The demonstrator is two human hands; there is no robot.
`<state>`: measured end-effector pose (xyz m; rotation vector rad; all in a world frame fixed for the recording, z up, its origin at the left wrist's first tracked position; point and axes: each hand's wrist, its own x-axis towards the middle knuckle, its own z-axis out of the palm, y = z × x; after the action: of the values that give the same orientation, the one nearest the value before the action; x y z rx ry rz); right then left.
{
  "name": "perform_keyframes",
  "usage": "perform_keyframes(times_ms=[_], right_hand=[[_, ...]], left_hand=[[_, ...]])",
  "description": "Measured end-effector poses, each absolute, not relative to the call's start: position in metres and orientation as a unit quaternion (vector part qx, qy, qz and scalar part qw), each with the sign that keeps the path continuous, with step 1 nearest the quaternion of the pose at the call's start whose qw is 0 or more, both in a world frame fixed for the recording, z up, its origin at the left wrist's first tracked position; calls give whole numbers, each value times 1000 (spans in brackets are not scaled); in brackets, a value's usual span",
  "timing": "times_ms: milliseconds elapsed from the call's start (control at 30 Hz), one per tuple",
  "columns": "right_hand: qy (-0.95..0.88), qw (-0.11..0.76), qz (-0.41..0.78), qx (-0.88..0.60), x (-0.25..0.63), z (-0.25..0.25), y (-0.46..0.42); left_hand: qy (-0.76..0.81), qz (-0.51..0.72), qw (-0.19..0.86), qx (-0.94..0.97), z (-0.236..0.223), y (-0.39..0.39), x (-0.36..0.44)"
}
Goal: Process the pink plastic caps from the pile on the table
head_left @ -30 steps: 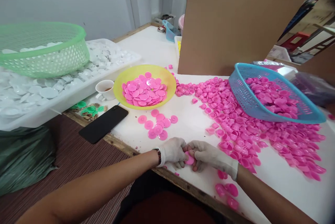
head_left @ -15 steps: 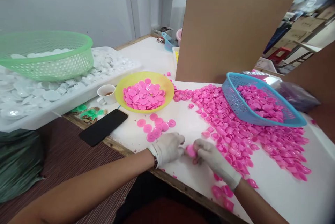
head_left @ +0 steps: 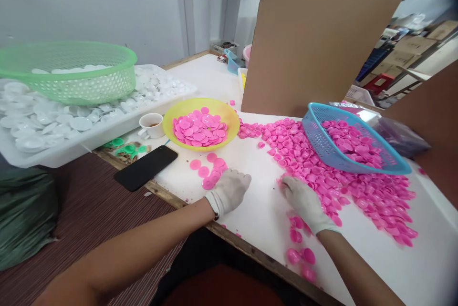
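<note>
Two hands [head_left: 229, 192], one yellow bowl [head_left: 232, 122], one large blue basket [head_left: 317, 138], one green basket [head_left: 103, 89], one white mug [head_left: 153, 131], one phone [head_left: 146, 168]; pink discs [head_left: 199, 129] and pink cups [head_left: 320, 184] lie too heaped to count.

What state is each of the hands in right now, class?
Left hand: fingers curled by loose pink discs; grip cannot be told.
Right hand: at the pink cups; grip cannot be told.

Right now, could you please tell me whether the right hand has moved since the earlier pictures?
Yes: judged against the blue basket, the right hand has moved forward, nearer to it, to the edge of the pink pieces.
</note>
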<state>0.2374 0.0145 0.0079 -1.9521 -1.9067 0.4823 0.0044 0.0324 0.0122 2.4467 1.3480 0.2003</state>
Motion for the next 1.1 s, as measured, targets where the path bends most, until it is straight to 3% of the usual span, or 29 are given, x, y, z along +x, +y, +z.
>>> perform_keyframes(times_ms=[100,233,333,600,933,1100], right_hand=[[-653,164,285,-682,222,12,11],[-527,89,581,-614,197,15,-5],[-508,55,621,-594,185,10,-9],[-516,183,583,-601,179,43,-13],[-484,144,588,-632,196,-1,-29],[-468,148,626,-606,195,-14,-33]], left_hand=[[518,139,268,800,14,17,-8],[530,262,561,579,9,5,-18],[510,268,657,486,5,-1,-16],[461,250,713,465,17,2,9],[516,56,671,529,-8,0,34],[512,44,689,510,-25,2,40]])
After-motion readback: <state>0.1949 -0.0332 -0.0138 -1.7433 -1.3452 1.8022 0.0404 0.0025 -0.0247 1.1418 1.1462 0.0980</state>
